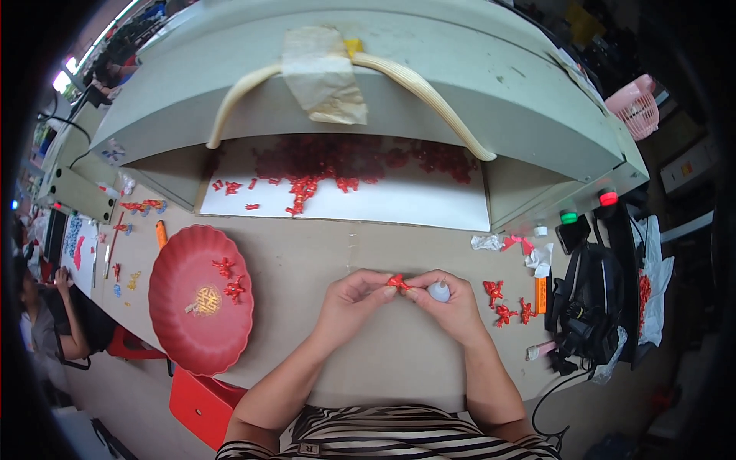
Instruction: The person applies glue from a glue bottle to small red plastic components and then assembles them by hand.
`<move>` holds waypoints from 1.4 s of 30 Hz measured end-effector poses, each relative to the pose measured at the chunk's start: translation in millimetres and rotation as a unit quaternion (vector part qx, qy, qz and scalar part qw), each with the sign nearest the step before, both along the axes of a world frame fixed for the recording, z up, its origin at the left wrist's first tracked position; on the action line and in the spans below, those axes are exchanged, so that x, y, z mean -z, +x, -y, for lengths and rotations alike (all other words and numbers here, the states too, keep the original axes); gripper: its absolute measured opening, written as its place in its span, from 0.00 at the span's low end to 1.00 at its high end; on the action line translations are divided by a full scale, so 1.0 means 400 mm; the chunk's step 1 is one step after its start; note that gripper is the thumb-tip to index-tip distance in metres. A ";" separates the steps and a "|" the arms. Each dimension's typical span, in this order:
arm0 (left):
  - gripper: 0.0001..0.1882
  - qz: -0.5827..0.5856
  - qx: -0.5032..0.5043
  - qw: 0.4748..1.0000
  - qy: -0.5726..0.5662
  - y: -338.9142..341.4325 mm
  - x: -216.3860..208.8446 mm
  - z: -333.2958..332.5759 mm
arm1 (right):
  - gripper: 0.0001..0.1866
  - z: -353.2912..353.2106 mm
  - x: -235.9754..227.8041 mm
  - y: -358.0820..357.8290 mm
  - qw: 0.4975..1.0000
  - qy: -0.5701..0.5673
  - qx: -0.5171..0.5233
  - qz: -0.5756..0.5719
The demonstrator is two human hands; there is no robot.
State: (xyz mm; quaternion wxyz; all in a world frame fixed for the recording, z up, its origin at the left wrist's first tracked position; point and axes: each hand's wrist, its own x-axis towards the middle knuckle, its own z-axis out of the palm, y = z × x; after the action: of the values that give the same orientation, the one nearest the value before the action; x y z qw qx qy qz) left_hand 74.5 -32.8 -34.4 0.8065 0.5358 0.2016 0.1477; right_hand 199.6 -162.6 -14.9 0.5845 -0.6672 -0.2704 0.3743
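Observation:
Over the middle of the table, my left hand [351,300] and my right hand [454,310] meet at a small glossy red figurine [397,281]. The fingertips of both hands pinch it, one from each side, and partly cover it. A whitish, rounded, bottle-like thing [438,291] is also tucked in my right hand between thumb and fingers; most of it is hidden. To the right of my right hand lie 3 red figurines [504,315]. More red figurines [233,288] rest inside a scalloped red bowl [170,337] on the left.
Ahead stands a grey hooded cabinet [429,115]; many red parts [304,188] lie on its white floor [452,207]. Right: crumpled tissue [539,257], an orange box [540,295], a black bag [586,295]. A red stool [199,402] is lower left. Another person's arm [73,322] shows far left.

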 end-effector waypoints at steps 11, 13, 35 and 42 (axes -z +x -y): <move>0.07 0.101 -0.014 0.995 0.018 0.010 0.034 0.009 | 0.06 -0.005 0.012 -0.021 1.000 0.015 0.015 0.009; 0.07 0.084 -0.016 0.996 0.000 -0.003 0.025 0.003 | 0.06 -0.006 0.028 -0.013 0.999 0.036 0.034 0.005; 0.07 0.079 0.002 0.997 -0.010 -0.009 0.011 0.003 | 0.05 -0.007 0.037 -0.006 0.999 0.040 0.017 0.005; 0.07 0.081 -0.001 0.997 -0.005 -0.006 0.011 0.007 | 0.05 -0.008 0.028 -0.006 0.999 0.043 0.018 0.007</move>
State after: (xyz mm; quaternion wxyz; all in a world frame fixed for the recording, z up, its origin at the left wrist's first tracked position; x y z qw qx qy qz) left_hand 72.2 -35.7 -38.6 0.8227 0.5176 0.1370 0.1908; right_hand 197.3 -159.4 -26.0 0.6174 -0.6490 -0.2778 0.3471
